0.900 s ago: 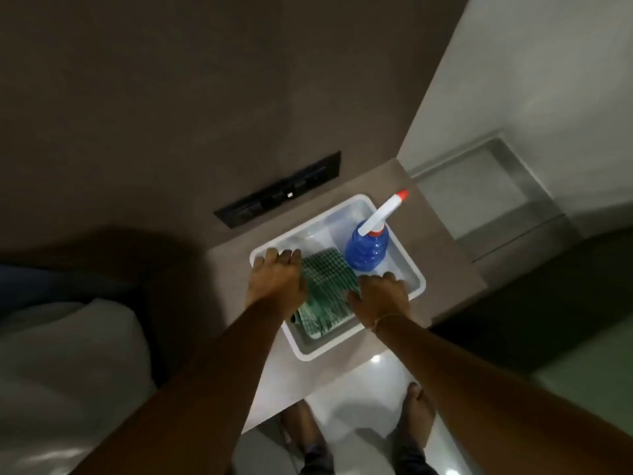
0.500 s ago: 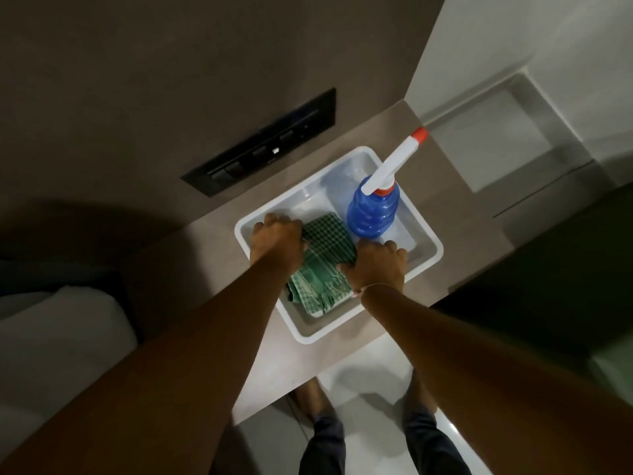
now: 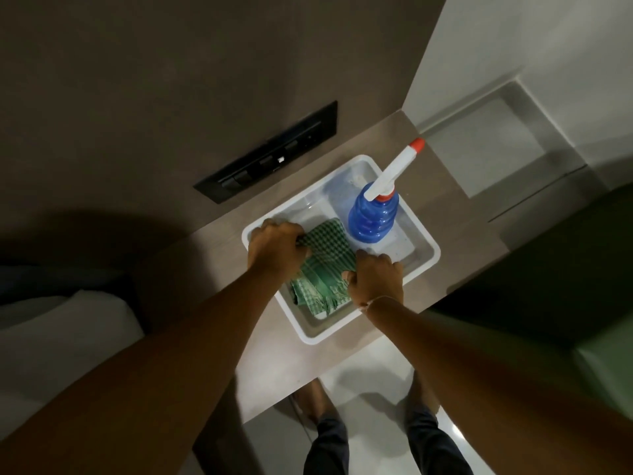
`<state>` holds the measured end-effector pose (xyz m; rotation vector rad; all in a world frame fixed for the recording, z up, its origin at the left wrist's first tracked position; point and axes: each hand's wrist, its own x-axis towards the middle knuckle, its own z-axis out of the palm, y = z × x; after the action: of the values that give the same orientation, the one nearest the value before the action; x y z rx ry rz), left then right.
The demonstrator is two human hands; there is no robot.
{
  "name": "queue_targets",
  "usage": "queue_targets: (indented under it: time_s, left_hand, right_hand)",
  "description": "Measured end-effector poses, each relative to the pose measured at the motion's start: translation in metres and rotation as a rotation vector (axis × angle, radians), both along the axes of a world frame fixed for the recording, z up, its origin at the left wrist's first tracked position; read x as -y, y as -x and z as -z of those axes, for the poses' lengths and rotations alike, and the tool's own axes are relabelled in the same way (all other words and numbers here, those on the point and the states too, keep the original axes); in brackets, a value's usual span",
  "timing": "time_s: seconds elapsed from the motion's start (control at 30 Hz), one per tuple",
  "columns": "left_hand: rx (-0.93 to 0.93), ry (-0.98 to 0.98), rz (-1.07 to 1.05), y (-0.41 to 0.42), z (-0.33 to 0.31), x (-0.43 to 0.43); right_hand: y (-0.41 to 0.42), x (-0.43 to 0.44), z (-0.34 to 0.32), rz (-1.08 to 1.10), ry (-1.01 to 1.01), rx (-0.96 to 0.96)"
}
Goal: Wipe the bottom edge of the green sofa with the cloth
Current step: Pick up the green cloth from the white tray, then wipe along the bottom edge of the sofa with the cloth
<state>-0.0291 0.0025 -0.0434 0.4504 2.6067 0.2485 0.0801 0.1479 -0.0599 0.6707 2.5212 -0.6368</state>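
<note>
both hands have closed on the cloth since a moment ago, when they lay flatter at its sides, and the checked fabric now bunches up between them. nearest the camera, the person's two feet (image 3: pixel 421 399) stand on a pale glossy floor (image 3: pixel 363 368), dark trouser legs below them in the picture. two bare forearms reach forward over the edge of a brown counter (image 3: pixel 212 269). the left hand (image 3: pixel 274 250) has its fingers curled into the cloth's left edge, just inside the left rim of a white tray (image 3: pixel 428 248). the right hand (image 3: pixel 375 279), a thin band at its wrist, has its fingers clenched on the cloth's right edge. the green checked cloth (image 3: pixel 325 265) lies in the near half of the tray, partly lifted and creased between the two grips, its lower end trailing toward the near rim. just beyond it, in the far right part of the same tray, a blue spray bottle (image 3: pixel 373 214) stands with its white nozzle and red tip angled up and to the right. on the dark wall behind the counter sits a black switch panel (image 3: pixel 270 156). a green sofa (image 3: pixel 603 365) shows at the far right edge, well apart from the cloth. a white cushion (image 3: pixel 51 337) fills the left edge.
</note>
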Motion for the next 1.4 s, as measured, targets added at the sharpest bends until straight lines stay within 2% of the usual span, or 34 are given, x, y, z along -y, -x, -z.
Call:
queue_targets:
  time_s: [0.3, 0.47, 0.67, 0.8, 1.03, 1.2, 1.4]
  left_hand:
    - [0.121, -0.144, -0.072, -0.027, -0.109, 0.019]
    - [0.144, -0.223, -0.063, -0.031, -0.187, 0.021]
    - [0.174, -0.370, 0.067, -0.040, -0.297, -0.013]
    - [0.236, -0.474, 0.178, -0.055, -0.352, -0.058]
    - [0.423, -0.663, 0.394, -0.127, -0.415, -0.176]
    - [0.527, -0.609, 0.588, -0.219, -0.429, -0.258]
    - [0.572, -0.383, 0.952, -0.349, -0.424, -0.327]
  right_hand:
    - [-0.021, -0.003, -0.082, 0.019, 0.124, -0.058]
    - [-0.031, -0.009, -0.155, 0.088, 0.201, -0.130]
    - [-0.071, -0.037, -0.267, 0.192, 0.216, -0.239]
    - [-0.118, -0.068, -0.334, 0.375, 0.257, -0.337]
    - [-0.239, -0.129, -0.412, 0.778, 0.506, -0.634]
    - [-0.352, -0.161, -0.427, 1.054, 0.645, -0.758]
    - [-0.483, -0.167, -0.427, 1.324, 0.861, -0.844]
